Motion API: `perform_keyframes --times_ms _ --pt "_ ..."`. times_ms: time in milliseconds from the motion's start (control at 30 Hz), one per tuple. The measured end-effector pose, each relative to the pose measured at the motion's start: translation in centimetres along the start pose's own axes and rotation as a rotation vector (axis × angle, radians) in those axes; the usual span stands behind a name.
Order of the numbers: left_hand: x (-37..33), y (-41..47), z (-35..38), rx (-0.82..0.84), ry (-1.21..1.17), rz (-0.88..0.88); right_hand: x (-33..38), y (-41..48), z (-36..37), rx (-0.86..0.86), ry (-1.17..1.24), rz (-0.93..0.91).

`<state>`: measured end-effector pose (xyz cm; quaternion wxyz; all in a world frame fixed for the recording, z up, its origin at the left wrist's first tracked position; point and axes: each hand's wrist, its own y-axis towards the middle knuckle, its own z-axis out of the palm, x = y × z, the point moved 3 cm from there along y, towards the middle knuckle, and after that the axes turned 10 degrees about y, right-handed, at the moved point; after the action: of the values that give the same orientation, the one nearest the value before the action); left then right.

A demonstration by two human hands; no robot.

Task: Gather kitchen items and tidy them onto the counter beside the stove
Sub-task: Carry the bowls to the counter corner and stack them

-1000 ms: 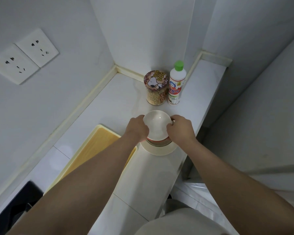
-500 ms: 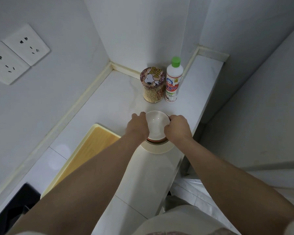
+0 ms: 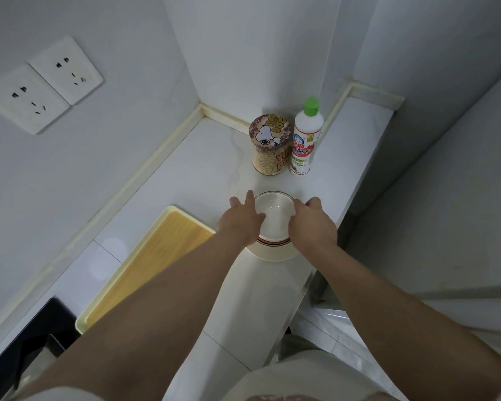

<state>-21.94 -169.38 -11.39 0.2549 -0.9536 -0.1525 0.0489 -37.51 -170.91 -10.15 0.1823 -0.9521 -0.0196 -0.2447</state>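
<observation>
The round white ceramic bowl tops a stack near the front edge of the white marbled counter. The hands hide most of what lies beneath it: only a striped rim and the near arc of a wider cream plate show. The left hand lies at the bowl's left side, fingers straight and spread, thumb over the rim. The right hand flanks the right side, fingers loosely extended and partly hidden by its own back. Whether either hand presses the bowl cannot be told. The black stove is cut off at the lower-left corner, and the left forearm crosses the yellow rectangular tray. Bare counter shows between the stack and the clear jar with a cartoon-dog lid, which stands just beside a white plastic bottle with a green cap in the back corner. The plate's right side lies close to the counter's drop-off edge.
</observation>
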Motion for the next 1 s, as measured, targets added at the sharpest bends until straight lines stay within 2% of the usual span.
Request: perform_keyframes --times_ms 200,367,467,567,667,767,867,1000 --pt "1.9 -2.0 -0.2 -0.067 -0.034 -0.047 1.9 -0.3 -0.4 -0.063 -0.004 -0.074" --pt "8.0 -4.9 2.4 -0.107 -0.203 -0.225 6.5 -1.9 0.2 -0.165 0.087 -0.444" --pt "11.8 -7.3 5.3 -0.002 -0.109 -0.301 9.7 -3.4 2.5 -0.036 0.145 -0.618" --pt "14.3 -9.9 7.6 0.097 -0.025 -0.324 12.4 -5.3 6.4 0.214 0.143 -0.74" --pt "16.0 -12.3 9.2 0.153 -0.034 -0.372 13.3 -6.6 10.4 0.47 -0.144 -0.847" --pt "17.2 -14.7 11.0 0.2 -0.085 -0.421 12.5 -7.2 12.8 0.633 -0.443 -0.877" --pt "18.1 -17.3 13.5 0.257 -0.186 -0.477 11.6 -8.4 13.8 0.716 -0.581 -0.85" --pt "17.9 -20.1 15.4 0.232 -0.339 -0.548 10.5 -9.3 14.3 0.684 -0.61 -0.792"
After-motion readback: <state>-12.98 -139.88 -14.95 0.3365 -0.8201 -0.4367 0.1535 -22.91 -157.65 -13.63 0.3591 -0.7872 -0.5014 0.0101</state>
